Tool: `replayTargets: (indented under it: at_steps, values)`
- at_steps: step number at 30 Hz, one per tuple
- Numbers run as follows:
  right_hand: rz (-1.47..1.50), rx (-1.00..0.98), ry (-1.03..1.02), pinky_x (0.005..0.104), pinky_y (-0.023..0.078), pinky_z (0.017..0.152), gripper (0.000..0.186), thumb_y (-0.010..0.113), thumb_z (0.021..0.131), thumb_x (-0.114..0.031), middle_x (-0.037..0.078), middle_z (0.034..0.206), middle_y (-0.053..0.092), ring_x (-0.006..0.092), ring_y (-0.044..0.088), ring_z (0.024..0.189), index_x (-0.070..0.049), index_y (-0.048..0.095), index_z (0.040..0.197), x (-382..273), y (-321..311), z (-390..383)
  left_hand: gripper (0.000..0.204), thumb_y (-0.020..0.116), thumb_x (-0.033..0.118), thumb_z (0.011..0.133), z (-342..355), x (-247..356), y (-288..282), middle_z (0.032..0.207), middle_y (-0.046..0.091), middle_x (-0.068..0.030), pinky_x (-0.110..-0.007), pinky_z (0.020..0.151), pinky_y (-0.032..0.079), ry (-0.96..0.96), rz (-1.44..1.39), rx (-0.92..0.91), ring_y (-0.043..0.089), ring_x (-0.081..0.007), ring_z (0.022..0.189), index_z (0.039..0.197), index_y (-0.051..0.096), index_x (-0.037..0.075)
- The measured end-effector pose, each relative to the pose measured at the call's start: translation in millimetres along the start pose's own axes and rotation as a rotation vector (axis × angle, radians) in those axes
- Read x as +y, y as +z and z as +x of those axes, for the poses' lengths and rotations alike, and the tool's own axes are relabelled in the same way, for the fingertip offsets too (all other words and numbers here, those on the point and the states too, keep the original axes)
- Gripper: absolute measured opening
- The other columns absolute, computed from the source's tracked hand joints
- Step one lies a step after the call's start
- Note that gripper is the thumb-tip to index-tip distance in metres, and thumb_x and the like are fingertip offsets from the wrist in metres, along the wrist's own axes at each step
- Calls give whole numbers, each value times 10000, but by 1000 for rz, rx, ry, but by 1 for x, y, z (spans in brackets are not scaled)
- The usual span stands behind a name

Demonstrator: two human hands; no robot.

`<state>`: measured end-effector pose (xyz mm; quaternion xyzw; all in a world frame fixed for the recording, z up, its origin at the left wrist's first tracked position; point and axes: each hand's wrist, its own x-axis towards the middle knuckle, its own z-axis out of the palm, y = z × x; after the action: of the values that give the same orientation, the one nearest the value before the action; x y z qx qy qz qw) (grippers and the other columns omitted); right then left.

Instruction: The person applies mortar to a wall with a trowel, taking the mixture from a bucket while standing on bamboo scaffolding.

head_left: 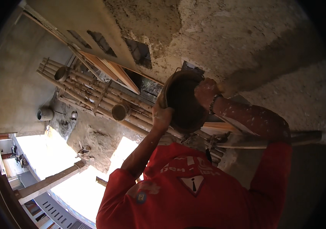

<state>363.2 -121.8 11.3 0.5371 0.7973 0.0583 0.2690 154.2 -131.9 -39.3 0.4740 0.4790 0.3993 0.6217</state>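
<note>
My left hand (162, 115) grips the near left rim of a dark round bucket (184, 128), fingers wrapped round its side. The bucket is tilted, and its shadowed inside looks coated with grey mortar. My right hand (205, 92) is closed in a fist over the bucket's right rim. A tan blur lies beside that fist, and what the fingers hold cannot be made out. Light splashes dot my right forearm, which has a dark bracelet at the wrist. Both arms wear red sleeves.
A rough plastered wall (224, 42) rises ahead, with small openings at its left. Bamboo poles (94, 93) form a platform below, carrying a small bucket (121, 112) and another container (61, 74). Further down stand a grey bucket (45, 113) and a concrete beam (52, 181).
</note>
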Motion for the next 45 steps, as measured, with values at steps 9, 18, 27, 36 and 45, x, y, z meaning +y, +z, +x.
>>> replayTargets:
  at_steps: [9,18,27,36,45]
  values:
    - [519,-320,-175,439,546,772,225,648,786,-182,172,883,693,322,687,901,-59,664,974,4,20,-15,564,531,-78,701,-6,19,-7,1153,633,-156,-319,902,500,34,-80,-46,616,-212,1052,1265,508,-73]
    - [1137,193,-139,460,521,751,347,632,854,-319,169,834,679,383,660,837,-74,573,1092,-10,65,-48,625,548,-70,712,-6,15,-24,1121,640,-153,-324,841,545,-37,-174,55,653,-235,957,1331,462,-51]
    - [905,166,-16,459,531,735,348,639,851,-314,193,813,671,391,664,790,-59,576,1080,26,13,-40,643,522,-101,693,-1,25,-31,1176,632,-141,-289,919,496,-4,-297,243,625,-210,1061,1332,473,-64]
    - [954,296,-133,441,518,748,394,737,748,-225,190,876,662,373,661,846,-26,553,1034,46,-88,-44,504,543,-79,714,-18,26,-63,1001,667,-109,-287,742,553,-29,-322,352,667,-196,846,1216,545,-35]
    - [956,311,-497,366,514,700,465,721,762,-204,144,844,675,247,674,753,-2,569,1153,83,-227,-57,661,470,-94,663,-51,20,-98,1053,641,-89,-269,761,537,17,-314,552,649,-184,863,1314,512,11]
